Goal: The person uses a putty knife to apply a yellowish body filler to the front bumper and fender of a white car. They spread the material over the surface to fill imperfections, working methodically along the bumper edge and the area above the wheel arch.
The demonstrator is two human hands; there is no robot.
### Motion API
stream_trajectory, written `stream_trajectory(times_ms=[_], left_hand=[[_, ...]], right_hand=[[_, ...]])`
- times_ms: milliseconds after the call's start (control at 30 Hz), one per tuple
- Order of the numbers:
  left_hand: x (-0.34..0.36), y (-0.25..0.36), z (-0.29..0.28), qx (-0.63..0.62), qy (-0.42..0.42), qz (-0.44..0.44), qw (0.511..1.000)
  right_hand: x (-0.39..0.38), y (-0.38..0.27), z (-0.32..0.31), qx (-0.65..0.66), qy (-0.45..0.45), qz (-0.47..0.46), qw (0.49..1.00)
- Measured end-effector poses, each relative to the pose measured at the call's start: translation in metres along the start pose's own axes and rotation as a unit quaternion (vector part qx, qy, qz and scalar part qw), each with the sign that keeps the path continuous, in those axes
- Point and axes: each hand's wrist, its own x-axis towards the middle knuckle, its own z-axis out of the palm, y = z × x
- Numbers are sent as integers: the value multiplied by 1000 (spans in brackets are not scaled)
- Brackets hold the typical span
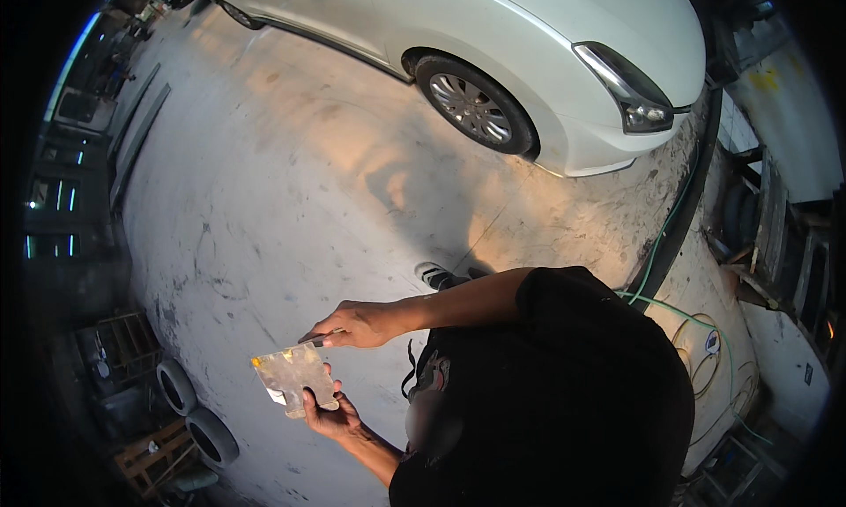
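Observation:
My left hand point(339, 421) grips a flat, greyish, roughly square board point(301, 379) by its near edge, thumb on top. There is a yellow dab point(256, 362) on one corner of the board and a white patch point(278, 397) along its side. Fingers closed, my right hand point(363, 324) is at the board's upper edge with a thin dark scraper-like tool point(315, 340) in it. Most of that tool is hidden by the fingers, so its exact kind cannot be made out.
A white car point(529, 66) stands ahead on the scuffed concrete floor point(264, 216). Two loose tyres point(211, 436) and a wooden pallet point(157, 454) lie at the lower left. On the right, a green hose point(663, 234) runs along the floor near stacked parts.

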Motion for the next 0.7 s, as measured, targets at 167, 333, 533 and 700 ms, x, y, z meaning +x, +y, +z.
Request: stream_trajectory(times_ms=[167,333,533,700], left_hand=[[54,54,-34,-35,-28,-13,999],[99,95,-81,-29,-31,-37,998],[129,131,-175,-10,-63,-68,996],[143,161,-219,-7,-104,-139,985]], right_hand=[[67,16,29,-78,30,62,995],[123,22,67,-87,9,2,996],[132,58,146,-171,33,200,964],[108,78,223,-193,98,206,954]])
